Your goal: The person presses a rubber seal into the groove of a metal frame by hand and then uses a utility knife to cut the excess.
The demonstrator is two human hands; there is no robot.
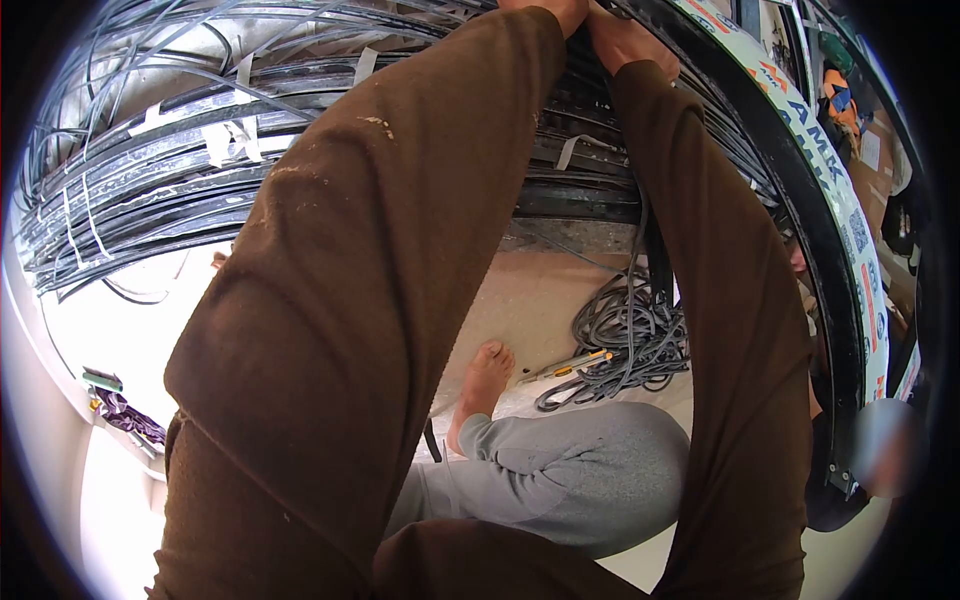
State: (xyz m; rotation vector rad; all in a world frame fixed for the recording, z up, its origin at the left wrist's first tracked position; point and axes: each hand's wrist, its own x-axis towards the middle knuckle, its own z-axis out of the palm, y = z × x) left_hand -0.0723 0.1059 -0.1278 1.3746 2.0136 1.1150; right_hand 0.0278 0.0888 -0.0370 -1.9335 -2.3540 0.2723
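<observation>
Both of my arms, in brown sleeves, reach up to the top of the head view. My left hand (556,10) is cut off by the top edge, near a thick bundle of dark cables (330,110). Just right of it, my right hand (628,42) lies beside the cables and close to a dark curved frame (790,150). The fingers of both hands are hidden, so what they hold cannot be made out. White tape strips (232,142) wrap parts of the bundle.
Below on the floor lie coiled grey cables (630,330) and a yellow cutter (580,366). My bare foot (486,378) and grey-trousered leg (560,480) are beneath. A printed white strip (835,180) runs along the right. Purple cloth (130,415) is at lower left.
</observation>
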